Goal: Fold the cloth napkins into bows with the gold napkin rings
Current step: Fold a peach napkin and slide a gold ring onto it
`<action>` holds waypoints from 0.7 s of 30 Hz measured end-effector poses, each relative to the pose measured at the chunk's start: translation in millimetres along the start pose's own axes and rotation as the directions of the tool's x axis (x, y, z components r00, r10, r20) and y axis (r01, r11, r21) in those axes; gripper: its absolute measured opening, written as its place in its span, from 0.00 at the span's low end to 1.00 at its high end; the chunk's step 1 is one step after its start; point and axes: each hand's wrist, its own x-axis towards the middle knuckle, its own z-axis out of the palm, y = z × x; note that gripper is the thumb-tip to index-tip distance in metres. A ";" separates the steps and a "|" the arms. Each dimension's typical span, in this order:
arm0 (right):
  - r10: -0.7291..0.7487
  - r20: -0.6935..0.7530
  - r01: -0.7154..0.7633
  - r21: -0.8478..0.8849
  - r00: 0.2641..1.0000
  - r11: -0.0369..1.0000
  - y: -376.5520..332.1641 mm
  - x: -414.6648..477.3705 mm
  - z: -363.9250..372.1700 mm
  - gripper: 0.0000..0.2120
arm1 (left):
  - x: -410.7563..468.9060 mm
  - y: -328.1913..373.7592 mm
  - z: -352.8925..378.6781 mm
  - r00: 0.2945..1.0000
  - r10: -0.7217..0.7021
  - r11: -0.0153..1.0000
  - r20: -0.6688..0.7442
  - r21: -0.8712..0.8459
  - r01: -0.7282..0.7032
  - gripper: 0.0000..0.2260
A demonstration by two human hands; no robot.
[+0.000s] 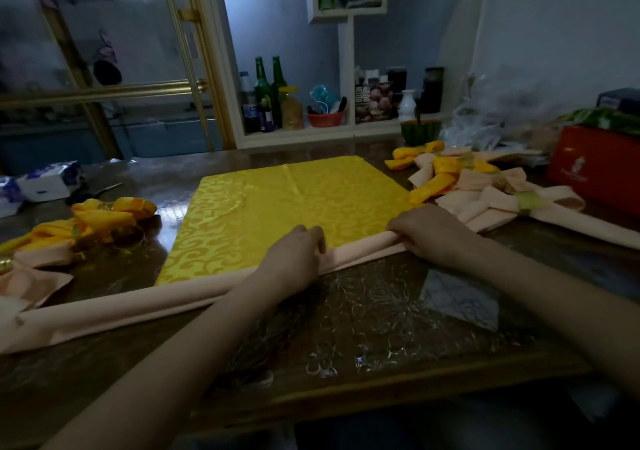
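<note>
My left hand (294,254) and right hand (433,229) both curl over the folded band of the peach napkin (138,306) and grip it, fingertips hidden under my knuckles. Open table (346,373) lies nearer me. The band runs out of view at left and covers the near border of the flat yellow napkin (294,196). Beyond, finished bows (485,190) crowd its right edge. At left are dim napkins (100,217) and, hard to make out, gold rings (130,233).

Left forearm (194,345) and right forearm (554,293) are both running bare to the edge of view, left hand (294,255) and right hand (433,231) too. Something dark is showing at the bottom, too dim to tell.
</note>
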 end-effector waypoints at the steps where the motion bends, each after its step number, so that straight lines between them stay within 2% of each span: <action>1: -0.039 -0.058 0.033 -0.093 0.998 0.995 0.0 -1.2 -1.6 0.11 | 0.4 4.3 3.3 0.999 0.048 0.998 -0.004 -0.038 -0.048 0.09; 3: -0.128 -0.185 0.084 -0.230 0.974 0.970 2.0 -4.6 -3.4 0.13 | -0.9 7.4 7.4 0.997 0.071 0.994 -0.023 -0.085 -0.073 0.10; 5: -0.191 -0.316 0.113 -0.250 0.929 0.962 6.5 -13.3 -2.1 0.22 | -0.5 4.9 8.5 0.998 0.047 0.983 -0.044 -0.174 -0.054 0.08; 7: -0.203 -0.309 0.129 -0.243 0.929 0.961 8.4 -26.7 4.0 0.27 | 0.1 0.6 9.8 0.999 0.022 0.958 -0.045 -0.285 -0.034 0.07; 9: -0.184 -0.160 0.147 -0.219 0.970 0.965 4.5 -37.8 8.8 0.32 | 0.8 -2.6 11.8 0.999 0.005 0.934 -0.041 -0.356 -0.019 0.07; 11: -0.105 0.049 0.111 -0.144 0.993 0.983 -2.6 -45.2 1.3 0.30 | 1.6 -4.5 12.6 0.999 -0.005 0.918 -0.034 -0.396 -0.009 0.09; 13: 0.051 0.299 -0.023 -0.095 0.953 0.995 -3.8 -44.1 -14.3 0.26 | 1.4 -5.0 12.4 0.999 0.009 0.912 -0.035 -0.410 -0.023 0.14; 14: 0.085 0.325 -0.053 -0.107 0.942 0.993 -7.5 -38.1 -21.8 0.24 | -0.5 -5.8 13.6 0.999 0.019 0.913 -0.046 -0.406 -0.036 0.15; 15: 0.105 0.290 -0.065 -0.143 0.951 0.988 -12.5 -32.2 -30.1 0.20 | -2.2 -5.5 14.7 0.996 0.038 0.920 -0.077 -0.387 -0.065 0.17; 16: 0.114 0.206 -0.079 -0.171 0.972 0.982 -17.3 -24.6 -34.2 0.16 | -4.8 -5.4 17.4 0.991 0.058 0.931 -0.119 -0.352 -0.097 0.17; 17: 0.110 0.089 -0.098 -0.128 0.990 0.987 -23.6 -14.7 -34.7 0.14 | -7.6 -5.3 21.2 0.983 0.084 0.942 -0.165 -0.309 -0.132 0.17; 19: 0.101 -0.045 -0.095 0.113 0.994 0.989 -42.1 5.0 -27.7 0.18 | -11.2 -5.1 27.3 0.966 0.127 0.951 -0.225 -0.250 -0.183 0.17; 21: 0.041 0.000 -0.039 0.311 0.999 0.950 -62.7 21.5 -18.0 0.20 | -10.4 -6.5 29.5 0.961 0.143 0.954 -0.235 -0.225 -0.197 0.18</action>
